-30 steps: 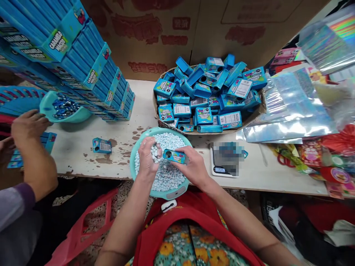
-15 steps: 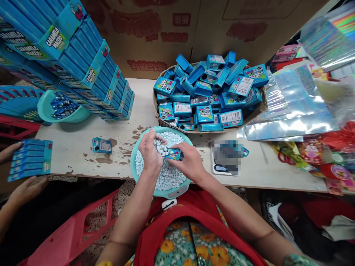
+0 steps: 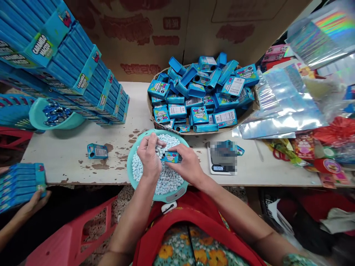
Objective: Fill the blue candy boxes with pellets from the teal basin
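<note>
My right hand (image 3: 188, 162) grips a small blue candy box (image 3: 171, 157) with printed lettering, held on its side above a turquoise bowl (image 3: 132, 178). The bowl is full of small pale blue-white candies (image 3: 169, 181). My left hand (image 3: 149, 155) is cupped at the open end of the box, with some of these candies between palm and fingers. Its fingertips are close to the box; whether they touch it I cannot tell. Another blue candy box (image 3: 97, 151) lies on the table to the left.
Behind the bowl stands a carton (image 3: 151, 111) heaped with blue boxes. A scale (image 3: 219, 168) is at the right, its top blurred out. Stacked display boxes (image 3: 83, 81) and a bowl of wrapped sweets (image 3: 66, 122) are at the left, where a co-worker's hand (image 3: 33, 207) holds packed boxes.
Fewer candies show in my left hand, and its fingers have closed in more. The co-worker's row of boxes has moved down and left. The whole view has shifted slightly.
</note>
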Tool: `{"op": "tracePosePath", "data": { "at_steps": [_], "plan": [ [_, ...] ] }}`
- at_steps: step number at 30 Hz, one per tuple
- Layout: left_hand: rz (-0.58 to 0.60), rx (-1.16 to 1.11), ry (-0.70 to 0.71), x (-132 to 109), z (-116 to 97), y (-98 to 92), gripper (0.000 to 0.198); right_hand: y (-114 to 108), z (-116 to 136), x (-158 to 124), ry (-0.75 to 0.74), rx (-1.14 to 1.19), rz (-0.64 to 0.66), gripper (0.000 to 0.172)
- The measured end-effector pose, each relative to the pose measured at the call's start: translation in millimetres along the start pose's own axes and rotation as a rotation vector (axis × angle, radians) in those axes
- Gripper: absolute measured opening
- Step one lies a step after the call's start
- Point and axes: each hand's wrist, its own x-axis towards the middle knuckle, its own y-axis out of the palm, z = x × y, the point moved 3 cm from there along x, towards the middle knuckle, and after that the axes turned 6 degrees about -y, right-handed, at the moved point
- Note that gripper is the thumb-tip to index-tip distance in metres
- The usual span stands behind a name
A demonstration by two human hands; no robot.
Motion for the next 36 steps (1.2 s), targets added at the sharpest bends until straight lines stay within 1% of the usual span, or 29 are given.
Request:
{"op": "tracePosePath", "data": {
  "at_steps": [4, 10, 12, 16, 18, 20, 22, 23, 25, 27, 29, 30, 31, 32, 34, 36],
  "plan": [
    [0.014, 0.052, 0.025, -2, 2, 2.1, 0.026, -1, -3, -1, 0.013, 0.027, -0.032, 0.032],
    [0.031, 0.039, 0.088, -7, -1, 5.6, 0.024, -4, -3, -5, 0.011, 0.096, -0.07, 0.033],
    [0.024, 0.077, 0.099, -6, 2, 7.3, 0.024, -2, -6, -6, 0.014, 0.097, -0.087, 0.034],
    [-0.004, 0.137, 0.072, -3, 11, 8.5, 0.025, 4, -15, -6, 0.052, 0.107, -0.089, 0.032],
    [0.022, 0.123, 0.087, -4, 11, 9.3, 0.024, 5, -15, -5, 0.055, 0.112, -0.084, 0.032],
    [0.073, 0.14, 0.097, -6, 10, 11.5, 0.023, 4, -12, -4, 0.059, 0.106, -0.084, 0.031],
    [0.116, 0.236, 0.113, -8, 7, 14.5, 0.022, 3, -7, -2, 0.07, 0.086, -0.077, 0.028],
    [0.117, 0.309, 0.147, -8, 5, 15.9, 0.021, 4, -5, -2, 0.071, 0.069, -0.07, 0.027],
    [0.091, 0.508, 0.257, -6, 1, 18.4, 0.018, 5, -2, -1, 0.066, 0.023, -0.054, 0.025],
    [0.081, 0.772, 0.388, -2, -1, 22.2, 0.019, 6, -4, -2, 0.057, -0.007, -0.042, 0.024],
    [0.117, 1.009, 0.485, 0, 0, 26.7, 0.021, 4, -9, -4, 0.047, 0.018, -0.054, 0.025],
    [0.151, 1.077, 0.509, 0, 1, 28.7, 0.021, 2, -12, -7, 0.045, 0.053, -0.07, 0.026],
    [0.185, 1.098, 0.513, -2, 3, 30.4, 0.021, -2, -16, -10, 0.045, 0.099, -0.089, 0.028],
    [0.218, 1.069, 0.49, -3, 4, 31.8, 0.022, -6, -19, -13, 0.047, 0.153, -0.111, 0.03],
    [0.278, 0.898, 0.384, -8, 7, 34.5, 0.025, -20, -26, -23, 0.058, 0.267, -0.16, 0.032],
    [0.276, 0.67, 0.28, -9, 9, 39.0, 0.028, -37, -33, -38, 0.062, 0.387, -0.212, 0.034]
  ]
}}
